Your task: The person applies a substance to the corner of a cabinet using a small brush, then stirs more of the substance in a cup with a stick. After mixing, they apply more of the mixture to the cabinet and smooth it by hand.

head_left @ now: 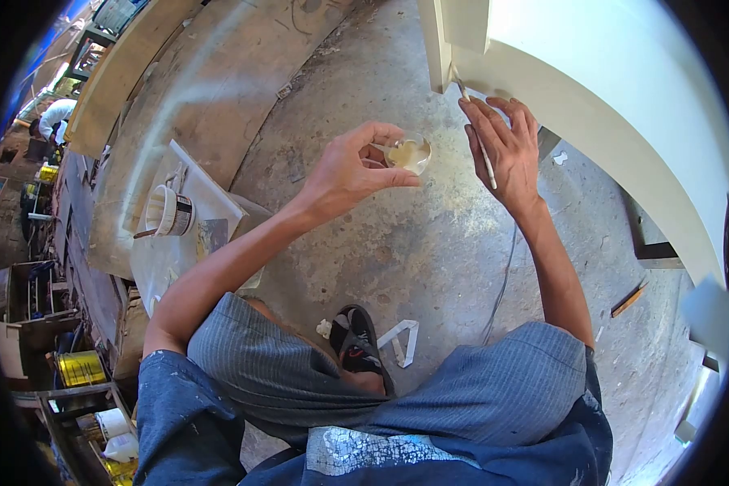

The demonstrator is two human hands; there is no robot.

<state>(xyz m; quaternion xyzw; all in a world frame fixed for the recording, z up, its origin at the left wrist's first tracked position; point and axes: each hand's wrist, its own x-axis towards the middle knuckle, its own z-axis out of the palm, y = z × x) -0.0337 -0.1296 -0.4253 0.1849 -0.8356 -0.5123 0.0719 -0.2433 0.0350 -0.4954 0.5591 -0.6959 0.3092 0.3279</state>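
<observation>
My left hand (355, 165) grips a small clear cup (410, 154) with some cream-coloured paint in it, held above the floor. A thin paintbrush (488, 164) with a pale handle is held in the fingers of my right hand (506, 150). The brush's tip touches the lower end of a cream-painted upright (441, 49), where it meets a curved cream panel (624, 138). The right hand is close to that panel's edge. Part of the brush is hidden behind the fingers.
On a low white stand (211, 186) to the left sits a white tub (168, 212). Wooden sheets (178, 89) lean or lie beyond it. A bent white strip (409, 342), a cable (504, 283) and a brown stick (628, 300) lie on the concrete floor. Another person (55, 120) is at far left.
</observation>
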